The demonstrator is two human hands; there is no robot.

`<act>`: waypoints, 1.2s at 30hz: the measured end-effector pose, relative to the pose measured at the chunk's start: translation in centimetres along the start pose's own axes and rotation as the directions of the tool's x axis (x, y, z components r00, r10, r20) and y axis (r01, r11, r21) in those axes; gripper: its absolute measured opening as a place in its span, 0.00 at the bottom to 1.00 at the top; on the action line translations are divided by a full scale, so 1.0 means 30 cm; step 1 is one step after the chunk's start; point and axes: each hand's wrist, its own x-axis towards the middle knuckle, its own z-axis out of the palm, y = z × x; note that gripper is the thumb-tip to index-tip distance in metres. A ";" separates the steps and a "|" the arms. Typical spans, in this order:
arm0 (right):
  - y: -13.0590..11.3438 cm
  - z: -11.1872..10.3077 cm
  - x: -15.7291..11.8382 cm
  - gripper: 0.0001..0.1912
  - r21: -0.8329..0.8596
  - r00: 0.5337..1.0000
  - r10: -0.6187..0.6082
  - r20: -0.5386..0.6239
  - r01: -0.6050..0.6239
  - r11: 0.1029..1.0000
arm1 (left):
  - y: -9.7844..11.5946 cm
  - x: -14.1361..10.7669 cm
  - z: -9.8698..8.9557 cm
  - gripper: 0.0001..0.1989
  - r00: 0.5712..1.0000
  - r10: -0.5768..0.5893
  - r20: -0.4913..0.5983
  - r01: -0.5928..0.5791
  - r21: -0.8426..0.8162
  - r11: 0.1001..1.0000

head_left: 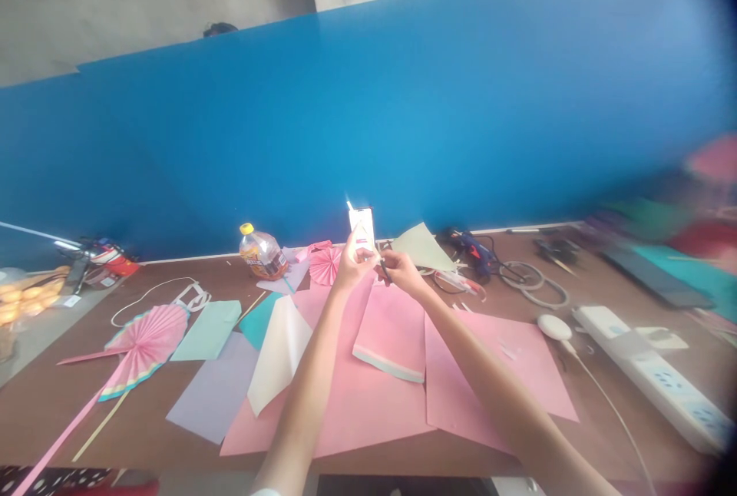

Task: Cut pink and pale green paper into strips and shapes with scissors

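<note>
My left hand (353, 264) is raised over the pink paper, its fingers closed in a pinch. What lies between them is too small to name. Close to its right, my right hand (401, 269) is closed around a small dark-handled tool (385, 272), whose working end I cannot make out. Just behind the fingers a phone (362, 226) with a lit white screen stands upright, partly covered by the left hand. Under my arms lie large pink sheets (368, 419) and a folded pink piece (391, 335) with a pale blue-white edge.
To the left lie a pleated pink fan (147, 342), a mint paper (208, 331) and a lilac sheet (216, 388). A yellow-capped bottle (263, 252) stands behind. At right are a blue glue gun (475, 252), cables and a white power strip (656, 377). A blue partition (403, 112) backs the table.
</note>
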 end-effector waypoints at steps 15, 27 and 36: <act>0.014 -0.004 0.005 0.16 0.030 1.000 0.013 -0.005 -0.013 0.999 | -0.002 -0.003 0.001 0.49 0.999 -0.030 0.025 0.030 0.011 0.999; 0.016 -0.005 0.004 0.16 0.008 1.000 -0.006 -0.001 0.006 1.000 | -0.004 0.000 -0.014 0.48 0.999 -0.028 0.042 0.028 0.000 1.000; 0.000 0.004 0.000 0.19 0.023 1.000 0.022 -0.002 -0.022 1.000 | 0.028 0.006 -0.030 0.47 1.000 0.027 0.003 -0.027 0.019 0.999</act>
